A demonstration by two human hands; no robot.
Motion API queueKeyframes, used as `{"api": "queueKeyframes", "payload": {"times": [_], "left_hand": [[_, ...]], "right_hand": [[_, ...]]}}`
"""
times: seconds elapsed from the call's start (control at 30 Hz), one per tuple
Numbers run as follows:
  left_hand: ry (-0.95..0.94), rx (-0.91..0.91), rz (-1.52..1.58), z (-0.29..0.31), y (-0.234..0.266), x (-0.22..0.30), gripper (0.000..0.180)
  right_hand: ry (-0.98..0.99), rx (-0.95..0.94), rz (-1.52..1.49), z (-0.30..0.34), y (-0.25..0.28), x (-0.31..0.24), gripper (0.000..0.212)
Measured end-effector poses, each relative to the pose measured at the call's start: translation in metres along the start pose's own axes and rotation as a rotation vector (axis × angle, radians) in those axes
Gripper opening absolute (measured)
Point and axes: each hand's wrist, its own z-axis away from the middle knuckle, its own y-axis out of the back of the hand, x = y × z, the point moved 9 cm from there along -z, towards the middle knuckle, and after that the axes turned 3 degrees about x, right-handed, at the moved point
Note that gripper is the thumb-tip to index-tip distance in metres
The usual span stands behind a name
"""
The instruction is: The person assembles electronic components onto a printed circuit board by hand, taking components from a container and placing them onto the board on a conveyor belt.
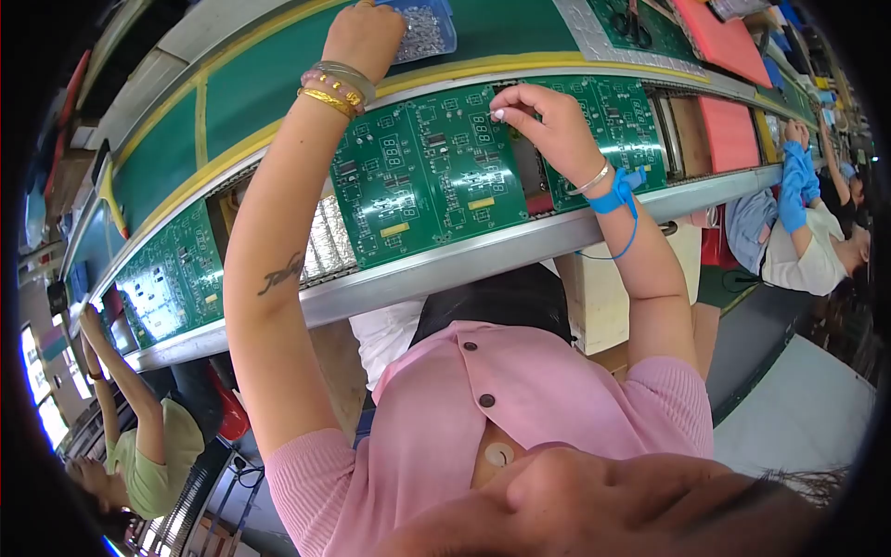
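My left hand point(365, 42) is at the left edge of a blue bin point(452, 32) that holds many small silvery parts point(419, 35). Its fingers curl inward near the picture's top edge, and whatever they grip is hidden. Above the far right corner of a green circuit board point(432, 176), my right hand point(548, 121) pinches thumb and forefinger together; anything between them is too small to name. Chips and digit displays dot this board, which lies on the rails in front of me. A blue wrist strap point(617, 193) with a thin cord circles my right wrist.
A metal rail point(445, 263) runs along the near side of the boards. More circuit boards lie to the left point(172, 274) and right point(608, 125). Scissors point(633, 26) and red sheets point(729, 42) are at the far right. Co-workers sit left point(153, 436) and right point(807, 241).
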Motion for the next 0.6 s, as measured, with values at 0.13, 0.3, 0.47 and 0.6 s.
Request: {"api": "queueKeyframes", "payload": {"times": [0.13, 0.3, 0.47, 0.6], "left_hand": [[0.014, 0.000, -0.005, -0.002, 0.006, 0.002, 0.009], [0.088, 0.014, 0.047, 0.002, 0.003, -0.008, 0.011], [0.110, 0.233, 0.082, 0.007, 0.024, -0.004, 0.012], [0.185, 0.231, 0.261, 0.014, 0.045, -0.003, 0.012]], "right_hand": [[0.160, 0.054, 0.263, 0.003, 0.008, -0.004, 0.011], [0.319, 0.103, 0.410, 0.006, 0.006, -0.004, 0.009], [0.362, 0.060, 0.469, 0.008, -0.007, -0.004, 0.011], [0.368, 0.067, 0.492, 0.010, -0.010, -0.004, 0.011]]}}
